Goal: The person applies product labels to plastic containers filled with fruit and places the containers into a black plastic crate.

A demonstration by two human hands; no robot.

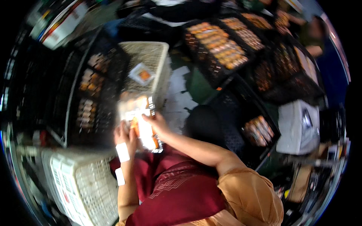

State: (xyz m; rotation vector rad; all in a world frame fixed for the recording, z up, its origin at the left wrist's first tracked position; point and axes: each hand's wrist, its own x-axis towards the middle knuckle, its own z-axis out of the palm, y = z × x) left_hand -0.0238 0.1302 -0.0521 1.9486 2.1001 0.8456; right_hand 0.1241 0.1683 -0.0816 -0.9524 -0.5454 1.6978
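Observation:
In front of my lap I hold a shiny clear plastic pack [140, 130] with orange pieces inside; glare and motion blur hide much of it. My left hand [126, 136] grips its left lower side, fingers partly blurred. At the pack's right edge, my right hand [159, 123] is closed with the thumb laid over the top. One white label [122, 152] is stuck on my left wrist, another [120, 176] lower on the forearm. Just beyond the pack, a small white packet with an orange patch [143, 74] lies in a pale crate [164, 51].
A black crate [68, 113] with rows of packs stands at left, a white slatted basket [96, 184] by my left arm. Black trays hold packs [220, 43] at far right; another black crate [233, 124] is nearer. A white box [292, 130] stands right. Another person [315, 35] is far right.

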